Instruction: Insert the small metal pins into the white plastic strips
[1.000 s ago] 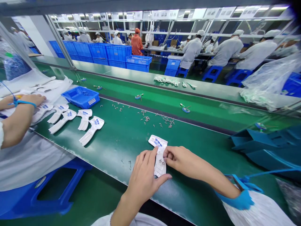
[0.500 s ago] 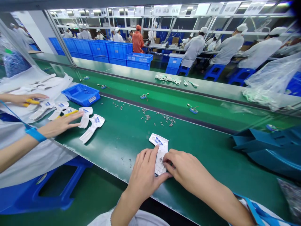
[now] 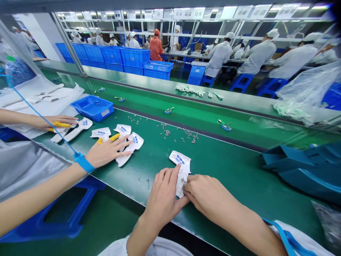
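Observation:
A white plastic handle shell (image 3: 183,161) with blue parts in its wide end lies on the green worktop in front of me. My left hand (image 3: 163,186) grips the shell's narrow part from the left, its index finger along the edge and thumb near the lower end. At the shell's lower right side is my right hand (image 3: 206,192), its fingers pinched together; what they hold, if anything, is hidden. Small metal pieces show inside the shell beside the right fingertips. Beyond it, small screws (image 3: 190,134) are scattered on the worktop.
To the left, a co-worker's hands (image 3: 110,151) with yellow finger cots touch several similar shells (image 3: 137,141). A blue tray (image 3: 92,107) stands behind them. Small wired assemblies (image 3: 225,126) lie on the green conveyor (image 3: 191,113). Teal bins (image 3: 306,167) stand at the right.
The co-worker's hands and several shells have moved right, toward me. The assemblies on the conveyor have shifted right. My right fingers have moved slightly lower on the shell; my left hand stays in place.

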Demonstrator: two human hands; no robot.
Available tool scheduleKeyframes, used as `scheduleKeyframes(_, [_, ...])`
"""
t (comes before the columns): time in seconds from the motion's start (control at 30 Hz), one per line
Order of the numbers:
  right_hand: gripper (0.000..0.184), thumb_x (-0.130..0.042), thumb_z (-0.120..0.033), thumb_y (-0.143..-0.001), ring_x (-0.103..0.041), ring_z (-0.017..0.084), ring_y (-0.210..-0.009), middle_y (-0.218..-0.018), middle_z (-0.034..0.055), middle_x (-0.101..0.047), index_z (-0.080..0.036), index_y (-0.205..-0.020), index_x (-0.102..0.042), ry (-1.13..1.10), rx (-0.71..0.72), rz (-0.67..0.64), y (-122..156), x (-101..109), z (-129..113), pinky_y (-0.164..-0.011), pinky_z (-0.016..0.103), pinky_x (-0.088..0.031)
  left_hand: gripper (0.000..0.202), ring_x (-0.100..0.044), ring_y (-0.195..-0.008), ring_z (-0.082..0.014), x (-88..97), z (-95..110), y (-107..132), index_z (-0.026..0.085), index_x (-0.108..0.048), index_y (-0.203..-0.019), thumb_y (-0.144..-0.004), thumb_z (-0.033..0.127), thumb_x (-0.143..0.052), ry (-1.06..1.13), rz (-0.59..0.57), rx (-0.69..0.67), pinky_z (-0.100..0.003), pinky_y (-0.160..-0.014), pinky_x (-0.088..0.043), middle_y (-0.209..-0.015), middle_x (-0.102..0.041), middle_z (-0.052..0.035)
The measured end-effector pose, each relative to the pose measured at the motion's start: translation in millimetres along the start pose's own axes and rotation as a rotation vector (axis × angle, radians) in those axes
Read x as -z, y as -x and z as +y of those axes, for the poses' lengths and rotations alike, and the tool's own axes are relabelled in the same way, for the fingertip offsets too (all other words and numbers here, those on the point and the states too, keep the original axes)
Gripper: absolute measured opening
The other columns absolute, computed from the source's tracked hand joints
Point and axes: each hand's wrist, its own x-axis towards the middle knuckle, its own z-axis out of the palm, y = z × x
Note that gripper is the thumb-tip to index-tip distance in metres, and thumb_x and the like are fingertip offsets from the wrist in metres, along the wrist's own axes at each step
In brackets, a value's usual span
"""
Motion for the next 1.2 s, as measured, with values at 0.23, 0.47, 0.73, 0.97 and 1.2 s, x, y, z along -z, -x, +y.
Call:
scheduleKeyframes(0.23, [0.021,-0.048,-0.012,-0.092,-0.069,0.028,-0.082,-0.094,0.0111,-0.072,-0.016,-0.087,-0.068,-0.052,-0.041,0.101,-4,-9,3,-0.056,0.031,-0.033,0.073,-0.049,-0.122,-0.0304,0.4,0,-1,0.022,-0.026,-0.149,-0.09,0.041,-0.063,-0.016,0.007,-0.027,-0.05,-0.101,-0.041,-0.129,-0.055,-0.0116])
scheduleKeyframes(0.47, [0.021,-0.05,-0.031,-0.095,-0.068,0.022,-0.081,-0.093,0.0078,-0.072,-0.019,-0.107,-0.062,-0.675,-0.181,0.282,4,-37,35,-0.071,0.034,-0.05,0.093,-0.05,-0.122,-0.0334,2.7,5,-1,0.025,-0.024,-0.149,-0.077,0.053,-0.075,-0.001,-0.017,0.015,-0.053,-0.098,-0.044,-0.129,-0.057,-0.0121])
scheduleKeyframes(0.73, [0.049,-0.068,-0.044,-0.083,-0.067,0.025,-0.105,-0.111,0.0101,-0.072,-0.02,-0.125,-0.06,-1.635,0.008,0.313,-13,-59,49,-0.097,0.041,-0.052,0.071,-0.056,-0.119,-0.0255,-4.3,20,-23,0.03,-0.016,-0.153,-0.094,0.01,-0.05,0.046,-0.025,-0.105,-0.043,-0.097,-0.05,-0.135,-0.053,-0.01])
scheduleKeyframes(0.97, [0.047,-0.073,-0.036,-0.077,-0.069,0.022,-0.095,-0.1,0.0087,-0.071,-0.016,-0.118,-0.061,-1.659,-0.014,0.39,-21,-66,62,-0.092,0.039,-0.054,0.065,-0.066,-0.095,-0.0159,-6.4,15,-30,0.035,-0.028,-0.146,-0.092,0.015,-0.057,0.285,0.047,0.048,-0.032,-0.084,-0.059,-0.136,-0.049,-0.0061])
scheduleKeyframes(1.2, [0.029,-0.066,-0.032,-0.08,-0.069,0.018,-0.084,-0.093,0.0066,-0.072,-0.017,-0.105,-0.066,-1.261,-0.085,0.518,-19,-68,73,-0.081,0.033,-0.055,0.06,-0.065,-0.1,-0.0193,-3.7,10,-15,0.032,-0.03,-0.144,-0.093,0.026,-0.06,0.219,0.114,0.142,-0.036,-0.084,-0.058,-0.137,-0.048,-0.0094])
